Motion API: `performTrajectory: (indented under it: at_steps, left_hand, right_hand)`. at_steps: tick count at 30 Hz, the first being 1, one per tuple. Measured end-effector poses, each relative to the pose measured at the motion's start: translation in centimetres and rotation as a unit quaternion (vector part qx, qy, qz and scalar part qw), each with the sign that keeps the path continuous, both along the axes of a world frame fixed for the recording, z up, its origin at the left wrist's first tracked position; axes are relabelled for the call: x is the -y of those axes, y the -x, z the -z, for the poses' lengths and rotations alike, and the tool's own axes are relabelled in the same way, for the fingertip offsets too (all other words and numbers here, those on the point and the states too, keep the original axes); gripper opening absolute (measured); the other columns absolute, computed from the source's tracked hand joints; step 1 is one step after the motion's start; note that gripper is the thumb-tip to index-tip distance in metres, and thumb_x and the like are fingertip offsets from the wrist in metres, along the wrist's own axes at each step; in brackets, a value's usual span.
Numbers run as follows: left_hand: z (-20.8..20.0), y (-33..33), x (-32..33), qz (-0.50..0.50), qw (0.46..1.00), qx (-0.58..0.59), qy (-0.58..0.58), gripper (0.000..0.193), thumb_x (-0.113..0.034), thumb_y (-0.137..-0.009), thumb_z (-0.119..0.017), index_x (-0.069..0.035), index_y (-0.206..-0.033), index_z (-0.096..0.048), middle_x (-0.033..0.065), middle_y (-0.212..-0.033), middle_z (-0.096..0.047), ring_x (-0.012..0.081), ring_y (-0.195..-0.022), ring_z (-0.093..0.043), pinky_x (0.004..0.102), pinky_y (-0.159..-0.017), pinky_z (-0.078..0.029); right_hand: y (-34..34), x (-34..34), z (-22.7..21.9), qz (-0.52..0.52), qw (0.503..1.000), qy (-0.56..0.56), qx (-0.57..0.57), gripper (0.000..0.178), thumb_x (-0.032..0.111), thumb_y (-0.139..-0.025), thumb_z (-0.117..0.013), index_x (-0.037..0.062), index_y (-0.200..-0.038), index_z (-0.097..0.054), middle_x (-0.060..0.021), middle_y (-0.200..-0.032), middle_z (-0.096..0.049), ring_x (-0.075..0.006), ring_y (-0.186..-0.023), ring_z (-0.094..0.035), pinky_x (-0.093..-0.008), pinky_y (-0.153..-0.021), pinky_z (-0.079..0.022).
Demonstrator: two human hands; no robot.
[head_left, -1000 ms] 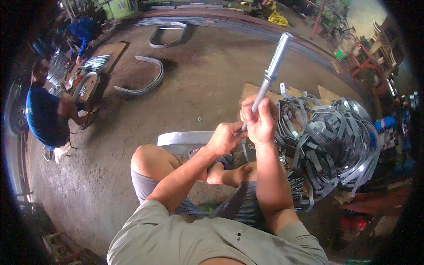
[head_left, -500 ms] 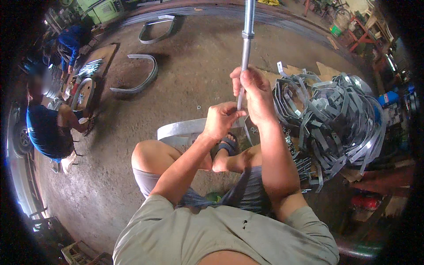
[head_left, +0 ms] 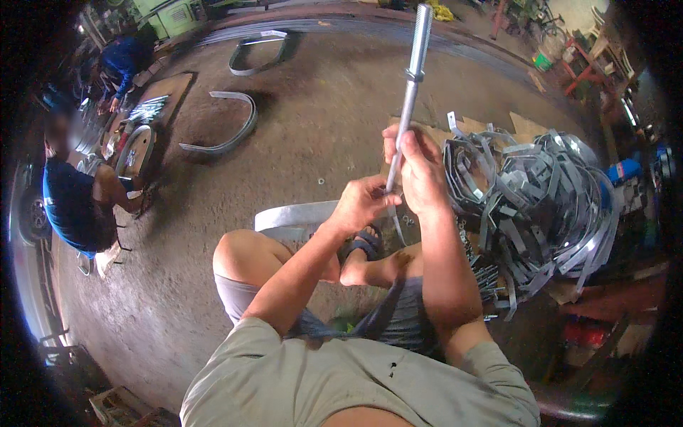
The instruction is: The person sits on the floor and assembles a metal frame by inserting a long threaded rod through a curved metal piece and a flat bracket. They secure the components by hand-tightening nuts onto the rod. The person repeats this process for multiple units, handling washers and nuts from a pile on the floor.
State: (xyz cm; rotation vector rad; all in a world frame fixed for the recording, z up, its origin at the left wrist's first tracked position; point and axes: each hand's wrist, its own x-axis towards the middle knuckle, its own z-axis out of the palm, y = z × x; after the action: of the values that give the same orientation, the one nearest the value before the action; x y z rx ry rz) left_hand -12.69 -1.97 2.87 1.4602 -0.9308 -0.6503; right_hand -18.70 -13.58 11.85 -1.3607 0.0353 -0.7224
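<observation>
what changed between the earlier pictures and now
The straight silver metal rod, threaded at its upper end, swung left from a rightward lean to nearly upright, then tipped slightly right again. The left hand and right hand kept hold of it. The heap of curved grey metal strips stayed put.

Shirt point(head_left: 313, 381) was greyish beige, short-sleeved, with small dark spots in front; shorts point(head_left: 402, 309) were grey; sandal point(head_left: 368, 245) was dark, strapped. Left hand point(head_left: 359, 205) and right hand point(head_left: 421, 174) were bare.
</observation>
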Motion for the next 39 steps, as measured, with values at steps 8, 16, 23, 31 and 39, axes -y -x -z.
performTrajectory:
  at_steps: [8, 16, 23, 31, 39]
  left_hand:
    - [1.0, -0.2, 0.0, -0.015, 0.999, 0.028, 0.026, 0.019, -0.016, -0.092, -0.072, -0.003, -0.105, -0.072, 0.0049, -0.085, -0.069, 0.0084, -0.081, -0.058, 0.0292, -0.075, -0.051]
    - [0.5, -0.3, -0.1, -0.047, 0.993, 0.1, 0.03, 0.013, -0.011, -0.092, -0.069, -0.001, -0.102, -0.069, 0.0075, -0.087, -0.07, 0.0128, -0.085, -0.063, 0.0327, -0.078, -0.053]
    - [-0.3, 0.2, 0.1, -0.04, 0.998, 0.047, 0.013, 0.016, -0.011, -0.097, -0.062, -0.002, -0.109, -0.068, 0.0085, -0.085, -0.071, 0.007, -0.085, -0.055, 0.0301, -0.078, -0.051]
    - [-0.2, 0.0, -0.2, -0.053, 0.989, 0.13, 0.041, 0.021, -0.009, -0.089, -0.069, -0.004, -0.109, -0.067, 0.0163, -0.101, -0.07, 0.0296, -0.093, -0.069, 0.0399, -0.08, -0.054]
    - [0.5, -0.8, 0.1, 0.1, 0.992, 0.078, 0.005, 0.028, -0.025, -0.096, -0.067, -0.002, -0.111, -0.069, 0.0101, -0.096, -0.072, 0.0145, -0.09, -0.063, 0.034, -0.082, -0.052]
  right_hand:
    - [0.3, 0.7, 0.5, -0.172, 0.973, -0.148, 0.043, 0.049, 0.045, -0.1, -0.055, -0.0024, -0.107, -0.065, 0.0009, -0.069, -0.05, -0.008, -0.06, -0.041, -0.0246, -0.056, -0.033]
    - [-1.0, -2.0, 0.1, 0.051, 0.973, -0.226, 0.018, 0.032, 0.036, -0.104, -0.051, 0.007, -0.094, -0.058, -0.0007, -0.073, -0.056, -0.0066, -0.059, -0.043, -0.023, -0.054, -0.033]
    - [-0.7, 0.0, 0.2, -0.061, 0.988, -0.132, 0.059, 0.038, 0.046, -0.102, -0.051, 0.0078, -0.103, -0.057, 0.003, -0.067, -0.046, -0.0074, -0.059, -0.041, -0.0236, -0.055, -0.033]
    - [0.1, -1.9, 1.3, 0.009, 0.994, -0.103, 0.023, 0.038, 0.041, -0.103, -0.053, 0.0083, -0.085, -0.056, 0.0045, -0.071, -0.043, -0.0056, -0.061, -0.036, -0.0243, -0.054, -0.028]
    - [1.6, 1.8, 1.4, -0.323, 0.939, -0.105, 0.05, 0.053, 0.053, -0.096, -0.058, 0.0091, -0.071, -0.045, 0.0033, -0.062, -0.039, -0.0063, -0.055, -0.031, -0.0248, -0.051, -0.022]
